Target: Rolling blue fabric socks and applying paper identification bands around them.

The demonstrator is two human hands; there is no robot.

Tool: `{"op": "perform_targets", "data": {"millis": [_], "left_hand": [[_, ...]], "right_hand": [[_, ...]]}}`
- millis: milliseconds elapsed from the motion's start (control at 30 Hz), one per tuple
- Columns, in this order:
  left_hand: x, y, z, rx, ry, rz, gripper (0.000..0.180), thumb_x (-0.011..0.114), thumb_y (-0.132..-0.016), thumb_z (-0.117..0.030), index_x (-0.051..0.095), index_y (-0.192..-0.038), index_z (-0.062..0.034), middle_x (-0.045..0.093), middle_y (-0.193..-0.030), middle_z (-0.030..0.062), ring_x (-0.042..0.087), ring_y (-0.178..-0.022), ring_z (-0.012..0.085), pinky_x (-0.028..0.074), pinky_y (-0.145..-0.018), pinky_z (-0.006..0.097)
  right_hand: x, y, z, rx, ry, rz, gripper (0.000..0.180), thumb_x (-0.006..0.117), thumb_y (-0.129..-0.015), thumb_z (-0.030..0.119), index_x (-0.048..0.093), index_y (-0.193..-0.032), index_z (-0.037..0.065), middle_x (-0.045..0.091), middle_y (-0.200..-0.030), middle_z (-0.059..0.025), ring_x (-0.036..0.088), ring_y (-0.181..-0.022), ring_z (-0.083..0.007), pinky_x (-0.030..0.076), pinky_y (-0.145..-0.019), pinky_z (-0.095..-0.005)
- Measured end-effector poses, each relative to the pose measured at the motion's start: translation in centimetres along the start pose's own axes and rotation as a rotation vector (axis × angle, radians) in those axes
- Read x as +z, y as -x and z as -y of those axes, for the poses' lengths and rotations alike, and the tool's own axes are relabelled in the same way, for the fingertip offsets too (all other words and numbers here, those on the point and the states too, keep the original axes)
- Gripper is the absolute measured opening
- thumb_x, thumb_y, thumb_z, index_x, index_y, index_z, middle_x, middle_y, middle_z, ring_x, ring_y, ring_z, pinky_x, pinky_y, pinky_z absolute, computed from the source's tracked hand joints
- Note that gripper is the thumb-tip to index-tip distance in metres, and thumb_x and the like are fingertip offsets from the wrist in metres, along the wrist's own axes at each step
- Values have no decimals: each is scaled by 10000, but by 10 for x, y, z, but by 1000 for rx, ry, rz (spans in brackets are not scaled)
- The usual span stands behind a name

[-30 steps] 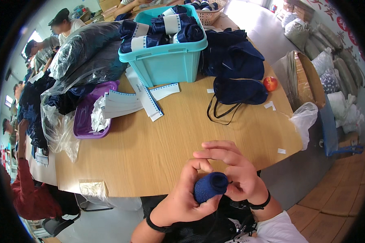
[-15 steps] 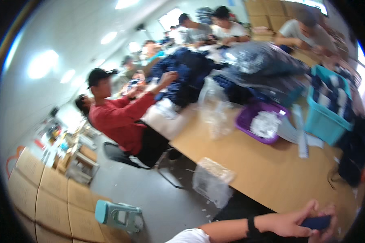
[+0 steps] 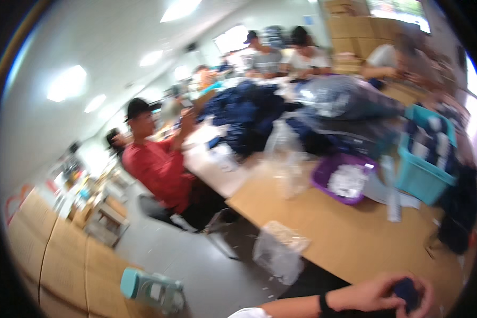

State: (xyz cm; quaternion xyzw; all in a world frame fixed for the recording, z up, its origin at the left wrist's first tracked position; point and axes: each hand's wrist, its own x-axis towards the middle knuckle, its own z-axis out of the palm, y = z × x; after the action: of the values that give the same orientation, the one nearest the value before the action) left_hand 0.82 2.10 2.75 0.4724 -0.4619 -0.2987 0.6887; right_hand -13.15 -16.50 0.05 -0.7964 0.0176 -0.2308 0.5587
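Far left: a teal stool [image 3: 152, 289] on the grey floor, brown cartons [image 3: 53, 254] stacked near it. A person in a red top [image 3: 161, 172] sits at the long table's end, hands raised.

Centre: a clear plastic bag [image 3: 279, 249] hangs off the wooden table [image 3: 350, 238]; behind it a purple tray [image 3: 343, 179] holding white slips, with heaps of dark blue garments [image 3: 249, 116] further back.

Right: a teal bin [image 3: 426, 159] packed with rolled dark pieces.

Bottom right, at the table edge: the left hand [image 3: 373, 292], black band at the wrist, and the right hand [image 3: 421, 297] are together, both closed round a small dark blue bundle [image 3: 406, 290], probably a rolled sock; the blur prevents certainty.

Judgement: to do the roll well, keep the thumbs pressing the bundle tight and bring the eyes back down to it, since the view is turned well away from the hands.
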Motion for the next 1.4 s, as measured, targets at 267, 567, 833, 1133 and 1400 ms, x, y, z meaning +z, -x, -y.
{"op": "perform_targets", "data": {"millis": [267,567,833,1133,1400], "left_hand": [[-14,22,-15,-206,-298,-291,469,844,-888,-58,635,-1302,14,738,-1184,145,698,-1122,190,551,-1003,358],[46,-42,-112,-243,-862,-88,257,698,-855,-153,703,-1077,-23,700,-1053,137,683,-977,311,540,-845,422],[8,-193,-27,122,-1299,439,416,754,-924,-212,644,-1278,-24,710,-1151,189,685,-1063,389,547,-929,468],[2,-216,65,-73,-1439,206,287,706,-954,-328,727,-969,-42,737,-1011,169,732,-972,351,591,-831,472],[23,-219,38,-11,-1093,293,205,651,-973,-231,679,-941,-30,724,-879,223,720,-876,415,569,-746,514]], "right_hand": [[22,-49,22,-135,-53,172,517,816,-834,113,698,-1333,42,739,-1129,-189,727,-991,-386,582,-855,-429],[-1,-14,-24,-17,-802,-26,449,789,-945,77,663,-1362,-31,716,-1181,-117,692,-981,-197,540,-874,-329],[-2,-7,-23,18,-1192,-42,314,813,-954,211,713,-1160,-4,696,-1133,-130,646,-850,-161,504,-754,-316],[0,-24,-17,-45,-1034,33,308,815,-941,200,702,-1077,-52,689,-1102,-164,664,-830,-183,523,-752,-321],[-10,-2,-15,-102,-645,-549,447,876,-872,228,690,-1207,-3,435,-1596,-323,715,-862,-257,581,-723,-337]]}}
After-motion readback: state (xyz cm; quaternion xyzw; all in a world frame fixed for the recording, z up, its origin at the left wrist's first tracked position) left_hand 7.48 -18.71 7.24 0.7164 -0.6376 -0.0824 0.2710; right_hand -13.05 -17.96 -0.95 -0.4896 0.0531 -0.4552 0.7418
